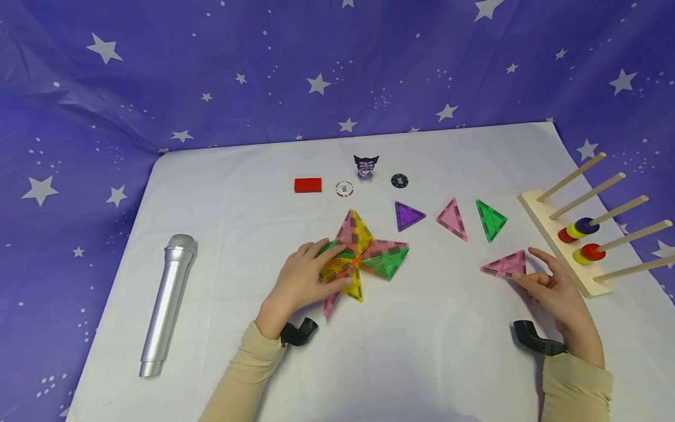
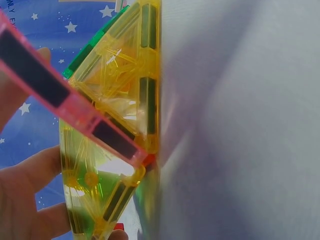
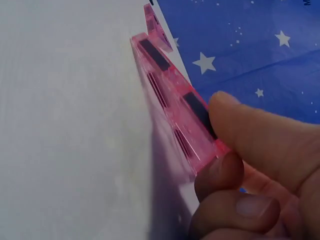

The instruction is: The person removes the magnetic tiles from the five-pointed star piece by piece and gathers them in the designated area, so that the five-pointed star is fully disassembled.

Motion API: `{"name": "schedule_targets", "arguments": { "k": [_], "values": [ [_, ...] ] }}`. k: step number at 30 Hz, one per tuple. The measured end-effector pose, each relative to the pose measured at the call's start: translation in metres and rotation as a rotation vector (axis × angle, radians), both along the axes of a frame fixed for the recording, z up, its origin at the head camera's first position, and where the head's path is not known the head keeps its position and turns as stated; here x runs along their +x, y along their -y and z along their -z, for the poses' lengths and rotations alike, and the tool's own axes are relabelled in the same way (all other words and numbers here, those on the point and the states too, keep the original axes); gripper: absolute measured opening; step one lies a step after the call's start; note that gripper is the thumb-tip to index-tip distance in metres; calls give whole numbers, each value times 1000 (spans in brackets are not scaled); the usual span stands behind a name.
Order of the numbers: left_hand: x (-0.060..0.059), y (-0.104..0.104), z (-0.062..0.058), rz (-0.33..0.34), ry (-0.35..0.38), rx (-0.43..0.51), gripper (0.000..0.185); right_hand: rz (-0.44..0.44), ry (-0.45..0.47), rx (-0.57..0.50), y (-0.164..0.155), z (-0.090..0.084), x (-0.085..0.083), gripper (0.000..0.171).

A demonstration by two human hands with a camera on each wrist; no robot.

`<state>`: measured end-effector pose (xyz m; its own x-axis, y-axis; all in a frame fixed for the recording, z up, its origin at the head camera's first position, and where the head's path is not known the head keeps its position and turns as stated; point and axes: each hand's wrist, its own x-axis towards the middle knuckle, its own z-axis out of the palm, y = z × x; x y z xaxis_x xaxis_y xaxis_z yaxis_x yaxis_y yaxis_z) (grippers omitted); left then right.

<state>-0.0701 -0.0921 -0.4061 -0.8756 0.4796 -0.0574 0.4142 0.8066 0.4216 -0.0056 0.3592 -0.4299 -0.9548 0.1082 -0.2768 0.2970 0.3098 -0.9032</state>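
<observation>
Pink triangular tile (image 1: 503,265): at the fingertips of my right grip (image 1: 558,300), pinched near its short end between thumb and forefinger, narrow point towards the left grip (image 1: 300,280). Whether it is fully off the worktop (image 1: 422,340) I cannot tell.

Left grip: spread wide, thumb and fingers lying over the star-shaped cluster (image 1: 364,252) of pink, yellow and green pieces. I read this as a steadying touch.

Step in hand, my judgement: taking up one more piece to go with the cluster. The next move would probably call for bringing the tile leftward from the right grip, turning it to suit an edge, with light pressure on the left so the joints do not shift.

Outward: beyond the right grip and to its left, a green triangle (image 1: 491,221), a second pink triangle (image 1: 452,220) and a purple triangle (image 1: 408,216), all apart. Just right of that grip, a wooden peg rack (image 1: 547,223); I would want clearance there. Left of the left grip, well apart, a silver microphone (image 1: 166,310). Beyond the left grip, a red block (image 1: 308,185).
</observation>
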Motion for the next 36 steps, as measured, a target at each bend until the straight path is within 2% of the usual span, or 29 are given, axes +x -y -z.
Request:
{"name": "schedule_targets", "arguments": {
  "k": [5, 10, 13, 15, 17, 21, 24, 26, 30, 36],
  "values": [
    [0, 0, 1, 2, -3, -1, 71, 71, 28, 49, 7, -3, 0, 67],
    [-1, 0, 0, 8, 0, 3, 71, 246, 55, -13, 20, -8, 5, 67],
    [-1, 0, -1, 14, 7, -1, 71, 349, 18, -78, 39, -14, 8, 58],
    [-2, -1, -1, 18, 7, -3, 71, 354, -45, -101, 57, -16, 9, 48],
    [-2, -1, -1, 18, 7, -6, 71, 270, -156, -110, 81, -18, 5, 42],
    [-1, 1, -1, 12, 5, -5, 70, -59, -313, -76, 137, -18, -2, 35],
    [-1, 0, 0, 14, 4, 1, 70, -301, -324, 5, 174, -17, -4, 28],
    [-1, 0, 1, 14, 1, 4, 70, -407, -316, 66, 195, -15, -5, 23],
    [-1, 0, 2, 12, -20, 8, 69, -541, -323, 150, 223, -10, -7, 21],
    [-1, 2, 2, 16, -46, -11, 68, -604, -391, 186, 243, -3, -12, 32]
  ]
}}
